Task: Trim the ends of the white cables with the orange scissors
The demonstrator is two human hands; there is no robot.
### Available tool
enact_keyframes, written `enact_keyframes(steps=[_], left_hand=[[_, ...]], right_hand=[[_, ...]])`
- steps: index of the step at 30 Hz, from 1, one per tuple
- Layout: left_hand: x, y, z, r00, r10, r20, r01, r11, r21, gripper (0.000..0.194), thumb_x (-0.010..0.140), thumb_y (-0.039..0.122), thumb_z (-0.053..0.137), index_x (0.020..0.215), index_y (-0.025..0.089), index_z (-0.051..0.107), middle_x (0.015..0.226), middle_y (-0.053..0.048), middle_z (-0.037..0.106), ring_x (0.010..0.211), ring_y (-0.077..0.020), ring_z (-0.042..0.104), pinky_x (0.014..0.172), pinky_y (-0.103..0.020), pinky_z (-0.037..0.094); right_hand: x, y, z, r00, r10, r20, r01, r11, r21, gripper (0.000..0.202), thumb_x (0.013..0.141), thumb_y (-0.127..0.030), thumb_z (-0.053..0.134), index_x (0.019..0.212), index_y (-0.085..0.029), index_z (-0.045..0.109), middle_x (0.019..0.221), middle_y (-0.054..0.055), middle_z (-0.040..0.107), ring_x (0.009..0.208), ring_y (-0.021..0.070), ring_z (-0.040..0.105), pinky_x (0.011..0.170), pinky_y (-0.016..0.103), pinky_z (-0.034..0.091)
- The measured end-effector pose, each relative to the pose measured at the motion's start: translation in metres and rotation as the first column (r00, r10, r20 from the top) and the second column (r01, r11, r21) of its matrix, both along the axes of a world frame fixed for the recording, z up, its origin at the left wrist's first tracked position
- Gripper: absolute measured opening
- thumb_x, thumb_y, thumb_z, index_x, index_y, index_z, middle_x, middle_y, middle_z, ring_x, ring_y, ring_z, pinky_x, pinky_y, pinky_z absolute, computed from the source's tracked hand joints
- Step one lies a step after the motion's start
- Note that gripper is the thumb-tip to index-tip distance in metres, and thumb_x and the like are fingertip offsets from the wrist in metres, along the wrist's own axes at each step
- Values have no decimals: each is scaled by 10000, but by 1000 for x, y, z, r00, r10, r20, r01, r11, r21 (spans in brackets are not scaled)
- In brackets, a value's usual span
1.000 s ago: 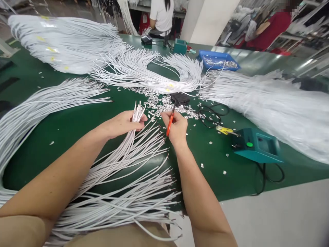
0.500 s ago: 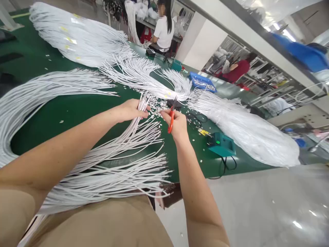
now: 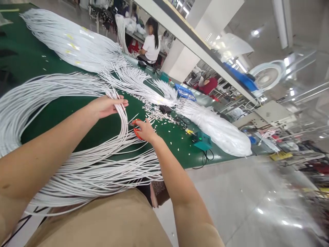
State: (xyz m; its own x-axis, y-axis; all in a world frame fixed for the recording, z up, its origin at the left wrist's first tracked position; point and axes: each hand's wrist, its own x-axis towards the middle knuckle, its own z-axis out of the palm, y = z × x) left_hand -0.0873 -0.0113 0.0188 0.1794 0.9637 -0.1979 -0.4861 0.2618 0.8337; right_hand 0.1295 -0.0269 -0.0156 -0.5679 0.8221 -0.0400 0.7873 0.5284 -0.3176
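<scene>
My left hand (image 3: 111, 105) is closed around a small bunch of white cables (image 3: 123, 120), their ends pointing up beside another curved bundle. Orange-handled scissors (image 3: 137, 129) are in my right hand (image 3: 146, 131), just right of that bunch, with the blades pointing left; whether the blades touch a cable I cannot tell. More loose white cables (image 3: 133, 164) lie under and in front of both hands, running left past my forearm. A long looped bundle of white cables (image 3: 51, 85) lies at the left.
Small white scraps (image 3: 156, 113) are scattered on the green table (image 3: 177, 154). Wrapped cables (image 3: 218, 127), a blue tray (image 3: 185, 92) and a teal device (image 3: 202, 140) with a black cord stand to the right. A large wrapped cable bundle (image 3: 74, 41) lies at the back. Two people sit farther off.
My left hand has moved left and the held cables now bend more. My right hand has come left with the scissors, away from the scraps. The camera view has turned right.
</scene>
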Motion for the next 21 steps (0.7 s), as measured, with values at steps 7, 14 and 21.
enact_keyframes(steps=[7, 14, 21], left_hand=[[-25, 1, -7, 997, -6, 72, 13, 995, -95, 240, 742, 142, 776, 893, 158, 589, 929, 9, 709, 1066, -142, 593, 1003, -349, 412], [-25, 12, -13, 993, 5, 115, 16, 984, -179, 283, 658, 87, 814, 824, 170, 600, 929, -13, 717, 1030, -170, 621, 986, -417, 421], [-25, 12, -13, 993, 18, 121, 2, 985, -170, 236, 665, 69, 791, 814, 154, 629, 812, -13, 696, 971, -187, 659, 922, -393, 480]], right_hand=[[-6, 1, 1, 1000, -19, 22, 19, 1000, -4, 179, 830, -245, 512, 919, -176, 652, 951, 81, 697, 879, 215, 642, 817, 316, 472], [-28, 1, 16, 978, -85, -191, 81, 996, -30, 490, 812, -117, 447, 1280, -227, 538, 1300, 18, 612, 1194, 153, 558, 961, 243, 430], [-27, 2, 2, 985, -163, 52, 168, 978, -125, 186, 860, -268, 543, 988, -208, 664, 942, 26, 722, 931, 196, 644, 1041, 356, 334]])
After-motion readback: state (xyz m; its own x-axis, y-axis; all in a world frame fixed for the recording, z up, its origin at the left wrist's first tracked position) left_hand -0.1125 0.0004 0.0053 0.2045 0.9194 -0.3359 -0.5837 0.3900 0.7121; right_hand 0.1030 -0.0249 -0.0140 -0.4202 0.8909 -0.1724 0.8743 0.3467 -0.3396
